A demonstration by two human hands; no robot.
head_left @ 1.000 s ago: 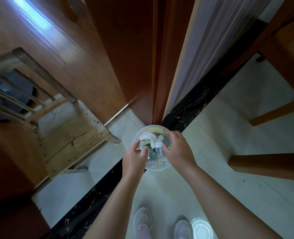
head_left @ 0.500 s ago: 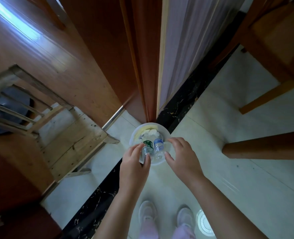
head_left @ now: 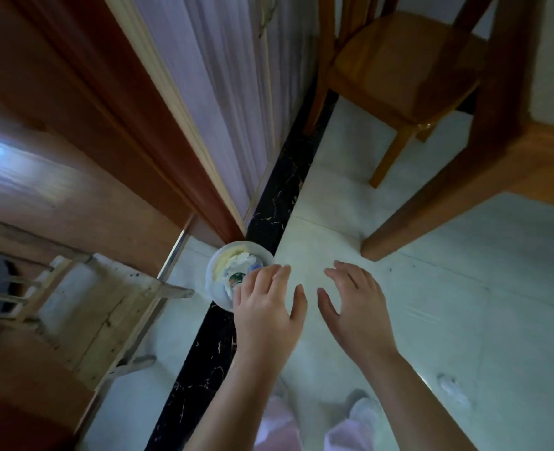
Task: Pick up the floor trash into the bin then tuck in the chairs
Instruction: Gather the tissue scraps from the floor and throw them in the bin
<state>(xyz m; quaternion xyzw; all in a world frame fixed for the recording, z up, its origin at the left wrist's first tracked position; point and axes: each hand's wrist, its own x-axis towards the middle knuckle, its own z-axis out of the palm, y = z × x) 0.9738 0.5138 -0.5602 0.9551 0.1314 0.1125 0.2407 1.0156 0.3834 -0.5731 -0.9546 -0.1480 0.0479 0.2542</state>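
The left hand (head_left: pixel 265 307) is hovering at the near edge of the bin (head_left: pixel 236 245), its fingers straight, spread and holding nothing; it is overlapping the rim in this view, and whether it is touching cannot be told. The right hand (head_left: pixel 357 307) is hanging just beside it over the floor (head_left: pixel 464 288), fingers likewise apart and bare. The bin is standing by the black strip (head_left: pixel 210 346), with trash (head_left: pixel 238 271) lying inside: bottles and a white wad. Well off to the right a blurred clear piece (head_left: pixel 452 388) is lying on the floor, likely one more bit to collect. If so, the right hand is sitting nearer to it. Pinching it by an edge is the safer grip, since thin plastic is apt to slip or crumple, and dropping it from straight above the bin should keep it from bouncing off the rim. The pale chair (head_left: pixel 100 307) is standing left of the bin and the brown chair (head_left: pixel 405 66) beyond the table leg (head_left: pixel 431 196); neither looks tucked in, so both are waiting.
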